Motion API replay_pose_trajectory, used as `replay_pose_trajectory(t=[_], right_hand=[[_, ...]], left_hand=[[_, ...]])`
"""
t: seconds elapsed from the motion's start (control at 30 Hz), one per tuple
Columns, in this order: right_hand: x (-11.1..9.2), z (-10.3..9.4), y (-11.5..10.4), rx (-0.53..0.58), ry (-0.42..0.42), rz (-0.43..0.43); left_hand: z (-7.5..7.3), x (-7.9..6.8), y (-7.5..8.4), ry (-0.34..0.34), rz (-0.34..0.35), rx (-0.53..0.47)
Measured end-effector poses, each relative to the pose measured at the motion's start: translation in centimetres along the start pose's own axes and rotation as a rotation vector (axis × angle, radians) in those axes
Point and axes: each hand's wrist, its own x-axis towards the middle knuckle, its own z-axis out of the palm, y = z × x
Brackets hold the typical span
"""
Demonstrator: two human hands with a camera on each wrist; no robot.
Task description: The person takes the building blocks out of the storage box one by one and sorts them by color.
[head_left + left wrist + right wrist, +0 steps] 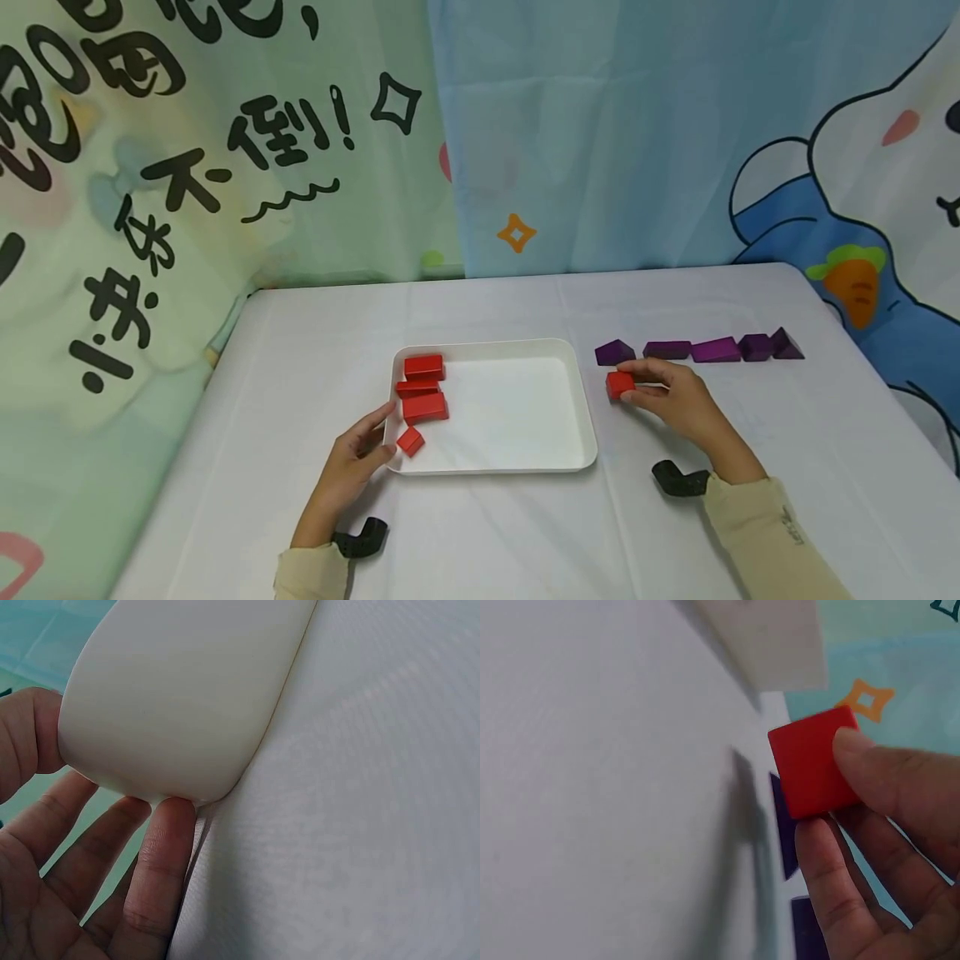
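Note:
Between the thumb and fingertips of my right hand [678, 403] is a small red block [619, 384], held over the table to the right of the white tray [517, 408]. In the right wrist view the red block [814, 765] shows a flat, square face. My left hand [356, 460] holds the tray's near left corner, thumb at the rim and fingers against the outer wall [172, 705]. Down the tray's left side lie several red blocks, among them a large one [425, 407] and a small one near the front [410, 441].
Beyond the right hand, several purple blocks [716, 350] of different shapes stand in a row on the white-covered table [510, 533]. A printed curtain [615, 133] hangs behind the table. Black wrist-worn pieces [362, 538] sit at both cuffs.

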Motion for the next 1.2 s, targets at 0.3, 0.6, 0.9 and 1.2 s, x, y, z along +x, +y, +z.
replay_pose_trajectory(t=[0.3,0.6,0.9,1.2], right_hand=[[0.2,0.1,1.2,-0.04,0.005,0.011],[-0.8,-0.1,-1.5,-0.079,0.08,-0.024],[-1.3,2.5,-5.4,0.008,0.063,-0.123],[-0.3,7.0,-8.0,0.169,-0.143,-0.253]], left_hand=[[0.0,0.0,0.1,0.005,-0.021,0.006],[-0.1,0.1,0.0,0.003,0.003,0.006],[-0.1,0.1,0.1,0.007,-0.022,0.008],[0.0,0.1,-0.2,0.012,-0.013,0.003]])
